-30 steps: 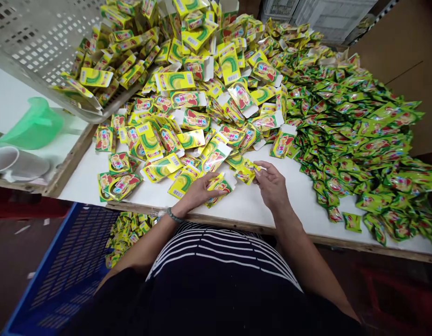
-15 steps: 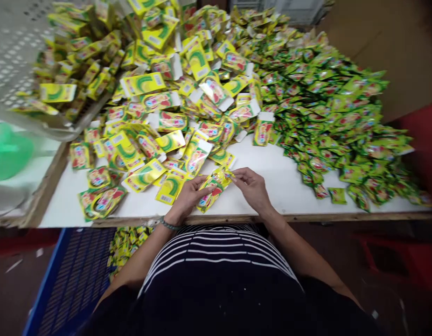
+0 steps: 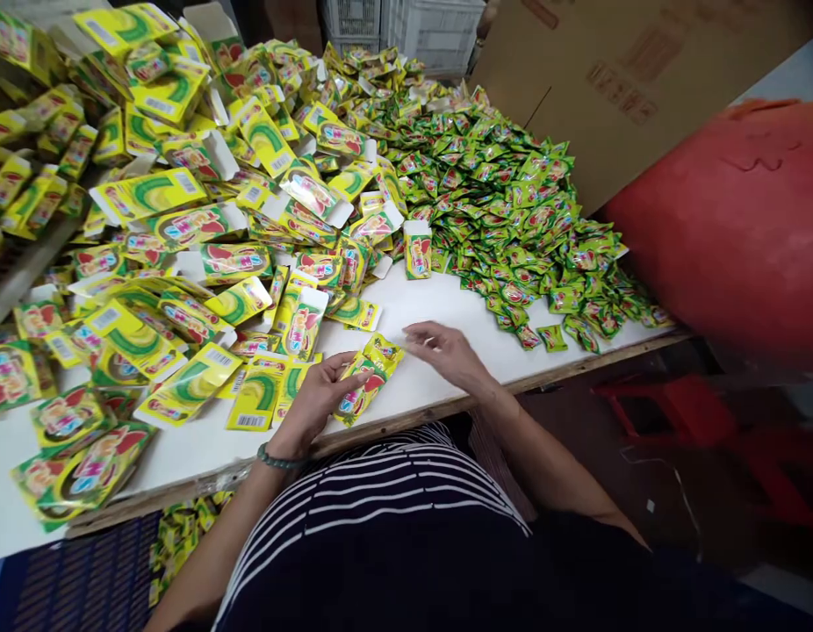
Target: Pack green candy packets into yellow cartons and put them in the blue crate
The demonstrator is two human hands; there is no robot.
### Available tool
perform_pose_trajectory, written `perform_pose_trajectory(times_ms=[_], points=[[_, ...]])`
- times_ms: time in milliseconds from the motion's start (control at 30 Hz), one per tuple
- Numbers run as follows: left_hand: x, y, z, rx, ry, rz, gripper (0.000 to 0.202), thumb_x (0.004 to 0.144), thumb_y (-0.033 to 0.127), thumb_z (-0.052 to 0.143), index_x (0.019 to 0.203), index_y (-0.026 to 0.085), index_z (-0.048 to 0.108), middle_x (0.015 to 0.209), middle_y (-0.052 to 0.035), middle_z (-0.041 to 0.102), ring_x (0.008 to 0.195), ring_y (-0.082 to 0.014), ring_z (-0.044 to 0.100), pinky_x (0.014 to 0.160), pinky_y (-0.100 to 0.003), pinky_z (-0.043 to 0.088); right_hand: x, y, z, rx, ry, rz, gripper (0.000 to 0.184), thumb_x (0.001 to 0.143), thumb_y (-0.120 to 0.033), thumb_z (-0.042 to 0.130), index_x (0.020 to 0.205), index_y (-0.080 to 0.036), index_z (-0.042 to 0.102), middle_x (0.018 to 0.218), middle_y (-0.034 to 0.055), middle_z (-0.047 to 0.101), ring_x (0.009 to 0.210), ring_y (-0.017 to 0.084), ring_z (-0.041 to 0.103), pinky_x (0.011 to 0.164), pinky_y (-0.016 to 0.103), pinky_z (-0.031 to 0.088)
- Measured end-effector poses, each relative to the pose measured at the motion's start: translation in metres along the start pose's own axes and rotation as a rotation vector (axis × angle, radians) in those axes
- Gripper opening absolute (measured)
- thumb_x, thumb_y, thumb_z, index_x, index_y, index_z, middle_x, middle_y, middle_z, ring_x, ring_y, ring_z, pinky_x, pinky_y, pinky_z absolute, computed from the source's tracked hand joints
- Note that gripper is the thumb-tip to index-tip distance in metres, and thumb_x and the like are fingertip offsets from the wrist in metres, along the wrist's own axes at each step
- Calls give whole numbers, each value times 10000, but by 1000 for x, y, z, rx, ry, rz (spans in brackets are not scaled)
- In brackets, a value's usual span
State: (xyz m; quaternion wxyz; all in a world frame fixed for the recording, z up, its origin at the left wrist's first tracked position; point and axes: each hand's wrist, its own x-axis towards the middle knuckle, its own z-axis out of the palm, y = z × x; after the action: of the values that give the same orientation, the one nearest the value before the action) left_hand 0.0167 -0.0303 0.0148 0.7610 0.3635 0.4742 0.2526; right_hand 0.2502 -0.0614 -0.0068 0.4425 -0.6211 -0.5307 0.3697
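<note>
My left hand (image 3: pixel 314 395) is closed round a small yellow and green carton (image 3: pixel 357 397) with fruit pictures, tilted over the table's front edge. A shiny yellow piece (image 3: pixel 384 349) shows at the carton's upper end; whether it is a flap or a packet inside, I cannot tell. Just right of that end is my right hand (image 3: pixel 449 355), its fingers stretched out with a small gap to the carton and nothing seen in them. Left of my hands lie many similar cartons (image 3: pixel 255 395), several with white flaps open. A heap of small green packets (image 3: pixel 512 219) lies to the right.
The white table (image 3: pixel 446 303) has a wooden front edge. Below it at left is a blue crate (image 3: pixel 97 579) beside more yellow-green packs. A large cardboard box (image 3: pixel 617 88), a red rounded object (image 3: pixel 729 228), a red stool (image 3: pixel 670 408) and pale crates (image 3: pixel 433 35) stand around.
The view has swung to the right. My right hand has let go of the carton's upper end and moved off to the right; my left hand keeps hold of the carton.
</note>
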Motion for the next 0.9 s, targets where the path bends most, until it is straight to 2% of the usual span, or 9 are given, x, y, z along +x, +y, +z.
perform_pose_trajectory(times_ms=[133,200,267,400,533,633,700,767,900], points=[[-3,-2,-3,12,42,-1,645,548,331,892,1125,157,662,819,-43,765,623,-151,675,573,-243,522,5,45,-77,-556,650,109,414,827,-464,537,1033,-140,690,1059,161,688,1016,279,609,917,489,465],[-4,-3,-3,26,23,16,731,573,322,880,1237,171,613,773,-29,754,592,-143,657,546,-235,502,6,71,-106,-742,676,297,458,783,-440,559,1098,-130,680,1073,187,683,1047,343,601,915,580,443],[-4,-6,-3,31,-1,35,775,587,299,871,1298,183,584,717,-5,733,557,-124,629,527,-217,475,4,90,-115,-758,625,333,472,743,-396,587,1097,-101,688,1038,214,688,1015,375,612,888,614,440],[-2,-12,-6,40,3,77,725,612,284,855,1286,175,610,638,17,682,548,-114,607,532,-214,461,-2,86,-83,-774,529,163,394,784,-323,515,1066,-131,711,972,179,715,911,323,648,863,538,470],[-6,-15,-13,78,47,127,676,639,303,839,1268,173,626,666,6,687,588,-133,626,559,-236,484,-2,42,-32,-456,605,75,342,813,-389,538,982,-149,714,833,107,723,726,224,636,766,412,510],[-10,-13,-15,81,39,136,680,644,323,835,1271,174,617,795,-27,735,692,-160,668,636,-266,526,-1,5,6,92,334,70,362,734,-482,675,946,-190,705,769,37,715,595,165,595,613,334,518],[-13,-12,-15,56,42,141,694,640,339,837,1272,166,609,873,-45,751,745,-168,679,679,-278,537,-1,-13,28,224,90,112,343,688,-483,729,886,-203,717,712,15,703,551,147,579,574,316,510],[-16,-11,-16,35,58,148,697,624,344,846,1253,150,616,927,-56,756,763,-163,679,704,-278,536,-3,-21,43,235,-57,146,324,674,-484,742,837,-204,725,672,6,692,547,143,578,563,305,501],[-21,-11,-21,62,31,149,638,585,312,867,1168,142,672,952,-53,758,745,-143,668,715,-260,523,-6,-21,51,60,-107,113,320,716,-487,708,838,-193,737,594,-8,642,558,145,556,556,289,452]])
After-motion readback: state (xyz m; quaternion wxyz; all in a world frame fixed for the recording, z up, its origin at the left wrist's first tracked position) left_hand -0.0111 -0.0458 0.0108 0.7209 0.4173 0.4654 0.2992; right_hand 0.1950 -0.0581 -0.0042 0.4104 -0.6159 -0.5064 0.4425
